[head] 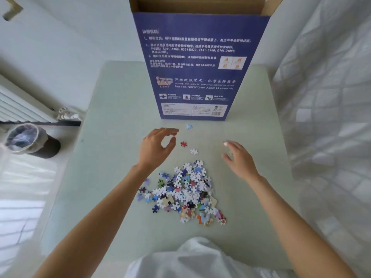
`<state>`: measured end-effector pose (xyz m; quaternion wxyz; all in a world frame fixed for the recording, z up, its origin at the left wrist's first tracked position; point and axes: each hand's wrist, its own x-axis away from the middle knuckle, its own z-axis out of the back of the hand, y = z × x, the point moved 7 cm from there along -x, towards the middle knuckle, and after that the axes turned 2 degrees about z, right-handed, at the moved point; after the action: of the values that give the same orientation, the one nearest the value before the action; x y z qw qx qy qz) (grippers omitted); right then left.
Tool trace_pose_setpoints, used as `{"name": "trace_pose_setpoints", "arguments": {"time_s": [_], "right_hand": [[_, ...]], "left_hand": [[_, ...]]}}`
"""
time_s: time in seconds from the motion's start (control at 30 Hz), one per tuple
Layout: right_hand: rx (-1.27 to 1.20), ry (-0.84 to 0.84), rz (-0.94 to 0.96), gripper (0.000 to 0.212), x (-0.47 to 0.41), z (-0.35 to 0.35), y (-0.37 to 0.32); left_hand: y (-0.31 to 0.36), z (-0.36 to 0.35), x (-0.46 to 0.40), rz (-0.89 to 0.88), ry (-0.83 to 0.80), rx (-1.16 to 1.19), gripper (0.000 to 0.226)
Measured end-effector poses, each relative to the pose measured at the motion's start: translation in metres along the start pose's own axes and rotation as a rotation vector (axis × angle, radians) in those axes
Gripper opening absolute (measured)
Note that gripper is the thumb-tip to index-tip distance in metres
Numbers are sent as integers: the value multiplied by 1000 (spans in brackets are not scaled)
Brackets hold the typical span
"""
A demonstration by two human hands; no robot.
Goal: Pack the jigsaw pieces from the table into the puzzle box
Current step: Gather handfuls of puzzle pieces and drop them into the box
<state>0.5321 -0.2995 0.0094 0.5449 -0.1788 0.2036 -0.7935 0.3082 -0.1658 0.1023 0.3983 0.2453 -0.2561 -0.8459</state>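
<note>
- Head view: pieces (184, 191), loose heap at table (112, 117) centre; three strays at 12 o'clock of heap: red (183, 144), white (194, 151), pale blue (189, 126).
- Handling, judged: light, thin card, stiff, apt to slide and scatter; scoop heap from its 3 and 9 o'clock edges, pinch strays singly.
- Look: mostly white backs, blue, red, orange faces.
- Box (200, 63): blue, upright, top open, at 12 o'clock.
- Left hand (155, 149): grip empty, fingers curled loosely.
- Right hand (240, 159): spread, empty.

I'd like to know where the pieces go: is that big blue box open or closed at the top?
Open. The puzzle box stands upright on the table, its top flaps raised and bare brown cardboard showing inside.
</note>
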Motion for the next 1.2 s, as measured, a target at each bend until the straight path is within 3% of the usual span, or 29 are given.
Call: {"name": "trace_pose_setpoints", "arguments": {"time_s": [0.2, 0.37, 0.47, 0.8, 0.9, 1.03, 1.2], "right_hand": [[184, -195, -186, 67, 20, -57, 36], [48, -365, 153, 53, 24, -92, -43], [26, -275, 244, 41, -6, -82, -68], [214, -354, 147, 64, -114, -106, -65], [261, -354, 201, 62, -100, -121, -68], [207, -476, 380, 65, -35, -134, -81], [67, -541, 445, 57, 42, -126, -80]], "left_hand": [[-99, -43, 83, 448, -257, -125, 51], [-125, -62, 145, 641, -321, -346, 67], [-119, -71, 157, 631, -322, -292, 70], [-107, -88, 175, 421, -402, -283, 70], [-109, -87, 179, 388, -387, -276, 70], [-102, -94, 176, 410, -366, -209, 71], [-72, -120, 164, 280, -453, -145, 70]]}}
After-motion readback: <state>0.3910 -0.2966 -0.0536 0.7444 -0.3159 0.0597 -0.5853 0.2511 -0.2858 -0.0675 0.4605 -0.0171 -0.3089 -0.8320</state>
